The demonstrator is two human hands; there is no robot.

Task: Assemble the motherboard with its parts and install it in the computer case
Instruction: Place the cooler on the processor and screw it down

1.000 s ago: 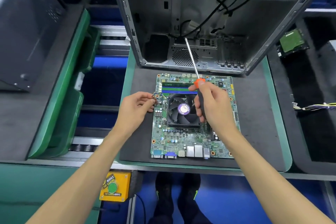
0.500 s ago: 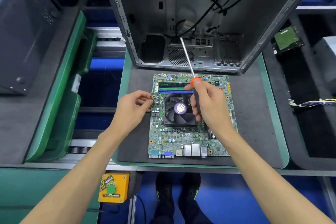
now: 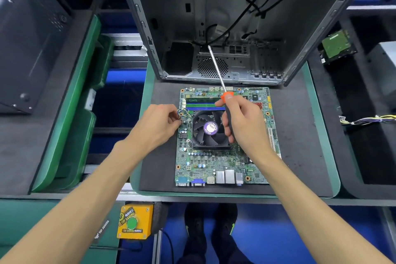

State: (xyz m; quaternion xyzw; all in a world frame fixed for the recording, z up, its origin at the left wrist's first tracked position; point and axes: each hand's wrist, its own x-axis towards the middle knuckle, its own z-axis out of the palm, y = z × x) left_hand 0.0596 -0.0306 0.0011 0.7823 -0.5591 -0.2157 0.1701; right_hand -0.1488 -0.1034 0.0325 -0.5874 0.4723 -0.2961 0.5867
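Note:
A green motherboard (image 3: 216, 163) lies flat on a black foam mat (image 3: 300, 135), with a black CPU fan (image 3: 209, 129) mounted on it and RAM sticks (image 3: 203, 104) behind the fan. My left hand (image 3: 157, 123) pinches the fan's thin coloured cable (image 3: 183, 112) at the board's left edge. My right hand (image 3: 244, 121) grips a screwdriver (image 3: 216, 68) by its black-and-orange handle, with the shaft pointing up and away toward the case. The open metal computer case (image 3: 235, 34) stands behind the board, loose black cables hanging inside it.
A green tray rim (image 3: 321, 135) surrounds the mat. A black case panel (image 3: 27, 34) lies at the left. At the right sit a hard drive (image 3: 336, 45) and a bundle of wires (image 3: 368, 120). A yellow button box (image 3: 134, 222) hangs below the front edge.
Both hands stay nearly where they were; the left fingers keep working the fan cable at the board's left edge. The camera view shifted slightly.

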